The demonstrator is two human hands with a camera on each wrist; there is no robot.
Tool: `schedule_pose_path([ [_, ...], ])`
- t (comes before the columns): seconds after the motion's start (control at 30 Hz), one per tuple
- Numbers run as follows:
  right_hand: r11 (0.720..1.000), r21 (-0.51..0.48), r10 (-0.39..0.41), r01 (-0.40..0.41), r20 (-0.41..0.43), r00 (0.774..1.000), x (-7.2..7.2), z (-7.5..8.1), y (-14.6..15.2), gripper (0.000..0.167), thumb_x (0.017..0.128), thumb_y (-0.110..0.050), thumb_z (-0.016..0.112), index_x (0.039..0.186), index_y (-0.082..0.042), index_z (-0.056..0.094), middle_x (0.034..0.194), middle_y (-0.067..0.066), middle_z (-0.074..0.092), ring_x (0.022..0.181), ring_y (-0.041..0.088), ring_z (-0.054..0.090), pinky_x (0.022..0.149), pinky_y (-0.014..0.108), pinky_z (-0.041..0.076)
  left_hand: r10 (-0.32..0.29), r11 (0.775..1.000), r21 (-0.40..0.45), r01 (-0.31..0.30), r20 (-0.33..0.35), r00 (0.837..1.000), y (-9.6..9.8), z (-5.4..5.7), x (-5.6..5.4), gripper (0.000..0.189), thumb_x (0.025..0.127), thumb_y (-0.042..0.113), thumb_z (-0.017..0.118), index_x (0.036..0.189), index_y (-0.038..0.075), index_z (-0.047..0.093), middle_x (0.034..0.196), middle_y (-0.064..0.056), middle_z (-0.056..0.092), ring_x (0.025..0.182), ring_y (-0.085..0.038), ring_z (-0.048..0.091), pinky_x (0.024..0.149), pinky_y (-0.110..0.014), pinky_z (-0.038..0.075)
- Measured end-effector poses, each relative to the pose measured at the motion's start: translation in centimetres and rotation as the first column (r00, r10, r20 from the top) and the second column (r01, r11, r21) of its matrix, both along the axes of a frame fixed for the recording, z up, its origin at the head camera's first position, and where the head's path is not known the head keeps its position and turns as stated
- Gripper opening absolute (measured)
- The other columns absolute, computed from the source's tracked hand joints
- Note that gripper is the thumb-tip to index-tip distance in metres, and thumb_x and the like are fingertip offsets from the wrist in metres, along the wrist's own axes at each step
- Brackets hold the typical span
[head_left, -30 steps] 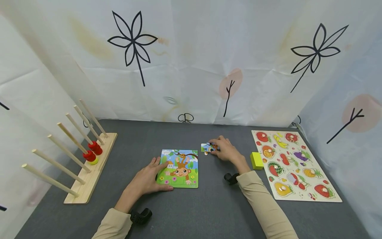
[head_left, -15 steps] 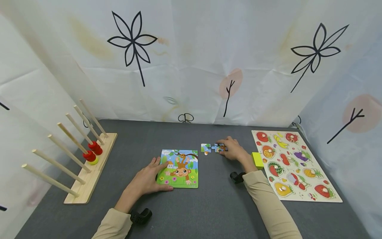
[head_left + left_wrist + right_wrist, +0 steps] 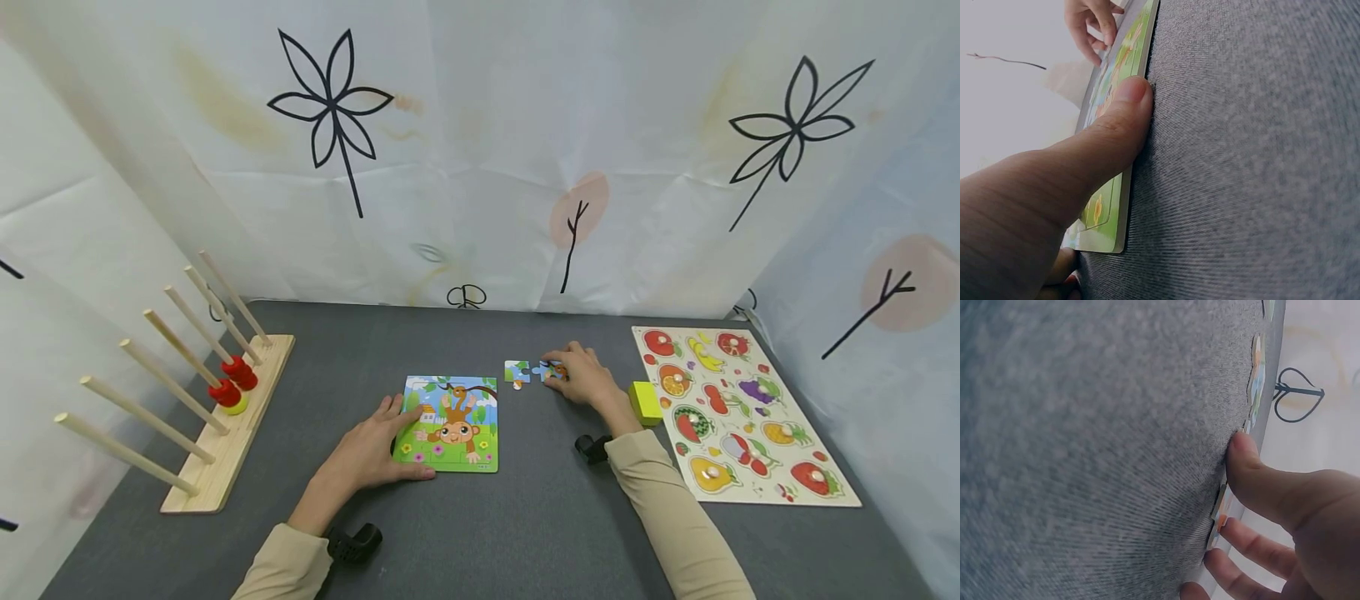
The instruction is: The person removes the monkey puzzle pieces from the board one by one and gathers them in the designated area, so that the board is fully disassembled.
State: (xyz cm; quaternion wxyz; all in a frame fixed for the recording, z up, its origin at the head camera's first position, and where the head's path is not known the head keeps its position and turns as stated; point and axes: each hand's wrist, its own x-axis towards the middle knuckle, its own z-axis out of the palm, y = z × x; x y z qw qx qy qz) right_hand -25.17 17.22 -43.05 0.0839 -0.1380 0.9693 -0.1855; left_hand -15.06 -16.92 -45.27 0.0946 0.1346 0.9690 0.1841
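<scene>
A square monkey jigsaw puzzle (image 3: 457,433) lies flat on the grey table in the head view. My left hand (image 3: 367,450) holds its left side, thumb along the near edge and index finger over the picture; the left wrist view shows the thumb against the green border (image 3: 1105,240). Beyond the board to the right, my right hand (image 3: 585,377) pinches a jigsaw piece (image 3: 546,372) on the tabletop, partly hidden by its fingers. Just left of that piece lies a loose jigsaw piece (image 3: 515,370), a small gap between them.
A wooden peg stand (image 3: 251,417) with red and yellow beads on some pegs stands at left. At right lies a fruit peg puzzle board (image 3: 720,433); a yellow block (image 3: 645,404) sits by its left edge. White curtain (image 3: 480,167) hangs behind the table.
My right hand has moved slightly right with its jigsaw piece, drawing it apart from the loose piece, which is now plainly seen. The left hand and the monkey puzzle have stayed put.
</scene>
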Motion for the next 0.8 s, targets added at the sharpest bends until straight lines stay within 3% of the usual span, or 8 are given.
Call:
schedule_pose_path([
  [0.47, 0.999, -0.045, 0.011, -0.014, -0.054, 0.998, 0.5, 0.4, -0.8, 0.051, 0.098, -0.029, 0.071, 0.144, -0.011, 0.059, 0.132, 0.022, 0.053, 0.120, 0.040, 0.047, 0.084, 0.060, 0.050, -0.002, 1.000, 0.001, 0.002, 0.003, 1.000, -0.2, -0.1, 0.0, 0.102, 0.073, 0.065, 0.084, 0.154, 0.013, 0.048, 0.163, -0.030, 0.030, 0.152, -0.049, 0.032, 0.104, -0.069, 0.044],
  [0.8, 0.990, -0.119, 0.068, -0.077, -0.082, 0.994, 1.2, 0.8, -2.8, 0.048, 0.097, -0.029, 0.071, 0.141, -0.012, 0.062, 0.131, 0.020, 0.055, 0.118, 0.038, 0.050, 0.080, 0.057, 0.051, 0.001, 1.000, -0.001, -0.001, 0.005, 1.000, -0.2, 0.0, 0.1, 0.103, 0.073, 0.064, 0.084, 0.154, 0.013, 0.048, 0.163, -0.031, 0.031, 0.151, -0.050, 0.032, 0.104, -0.070, 0.044],
])
